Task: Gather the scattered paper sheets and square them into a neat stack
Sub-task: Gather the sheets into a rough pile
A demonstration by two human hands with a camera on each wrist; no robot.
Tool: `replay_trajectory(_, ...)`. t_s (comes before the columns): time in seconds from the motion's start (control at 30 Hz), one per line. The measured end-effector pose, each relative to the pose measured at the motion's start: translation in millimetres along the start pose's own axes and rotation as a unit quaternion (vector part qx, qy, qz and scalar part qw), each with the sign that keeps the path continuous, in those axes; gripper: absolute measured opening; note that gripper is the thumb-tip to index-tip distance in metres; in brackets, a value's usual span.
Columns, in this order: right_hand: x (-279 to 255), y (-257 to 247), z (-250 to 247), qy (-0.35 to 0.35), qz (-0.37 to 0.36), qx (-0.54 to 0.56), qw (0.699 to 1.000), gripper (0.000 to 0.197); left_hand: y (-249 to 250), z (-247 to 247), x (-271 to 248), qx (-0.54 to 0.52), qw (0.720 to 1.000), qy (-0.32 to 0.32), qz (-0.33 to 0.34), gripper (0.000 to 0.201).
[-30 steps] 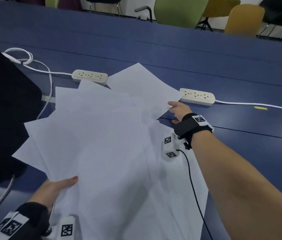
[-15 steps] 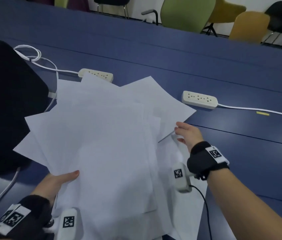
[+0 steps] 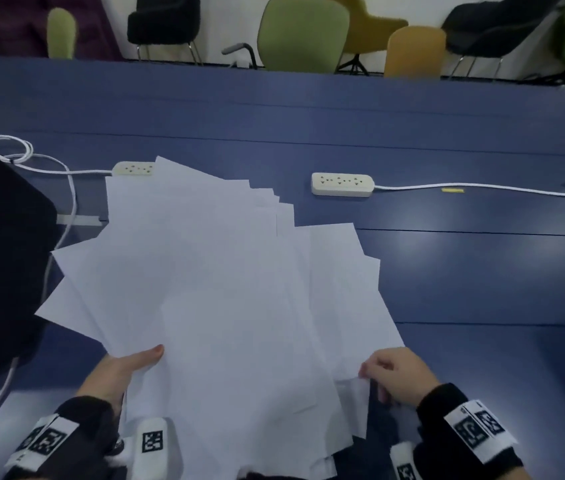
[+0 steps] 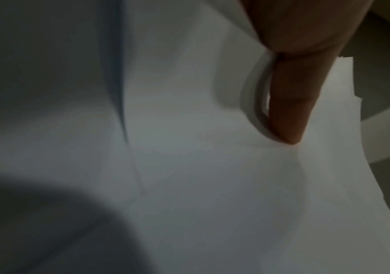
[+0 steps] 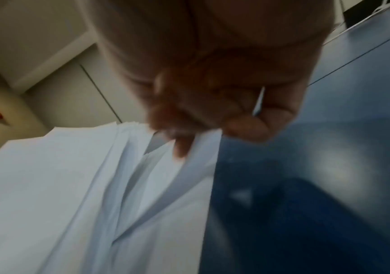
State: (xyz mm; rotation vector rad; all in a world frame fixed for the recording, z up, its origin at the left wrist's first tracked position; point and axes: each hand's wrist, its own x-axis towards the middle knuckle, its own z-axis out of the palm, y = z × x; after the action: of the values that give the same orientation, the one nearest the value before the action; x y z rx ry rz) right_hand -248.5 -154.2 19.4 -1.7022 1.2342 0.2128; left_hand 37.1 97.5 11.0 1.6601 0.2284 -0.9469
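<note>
Several white paper sheets [image 3: 211,292] lie fanned out in a loose overlapping pile, lifted off the blue table [image 3: 464,271] toward me. My left hand [image 3: 125,368] grips the pile's near left edge, thumb on top and the other fingers hidden beneath. In the left wrist view one finger [image 4: 292,103] presses the paper [image 4: 189,166] from below. My right hand [image 3: 395,375] pinches the near right corner of the sheets. The right wrist view shows the curled fingers [image 5: 212,103] holding several paper edges [image 5: 142,176].
Two white power strips [image 3: 342,184] [image 3: 133,168] with white cords lie beyond the pile; the left one is partly covered by paper. A large black object [image 3: 0,258] sits at the left. Chairs [image 3: 303,32] stand behind the table.
My right hand drew back from the far right sheet near the power strip to the pile's near right corner. That sheet now lies in the fan. My left hand kept its hold.
</note>
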Motion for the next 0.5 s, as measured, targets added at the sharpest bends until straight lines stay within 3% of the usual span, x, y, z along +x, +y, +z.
replay_trajectory(0.07, 4.7, 0.9, -13.6, 0.117, -0.009, 0.011, 0.993, 0.02, -5.1, 2.6, 6.1, 0.019, 1.0, -0.003, -0.002, 0.067)
replay_trajectory(0.17, 13.5, -11.2, -29.5, 0.252, 0.014, 0.005, 0.968, 0.006, -7.5, 5.3, 10.6, 0.031, 0.999, -0.009, 0.005, 0.071)
replay_trajectory(0.27, 19.7, -21.7, -31.9, 0.311, 0.002, -0.109, 0.944, 0.037, -5.3, 12.8, 6.2, 0.024, 1.0, -0.016, 0.006, 0.067)
replay_trajectory(0.33, 26.3, -23.8, -24.3, 0.25, -0.012, -0.229, 0.941, 0.053, -5.9, 15.4, 4.7, 0.025, 0.999, -0.022, 0.002, 0.062)
replay_trajectory(0.43, 31.6, -15.5, -6.0, 0.09, -0.005, -0.337, 0.937, 0.054, -9.6, 15.3, 5.9, 0.021, 0.999, -0.027, 0.001, 0.067)
replay_trajectory(0.5, 23.4, -8.5, 7.5, 0.065, -0.014, -0.367, 0.928, 0.051, -12.5, 13.0, 9.2, 0.022, 0.999, -0.029, 0.005, 0.067)
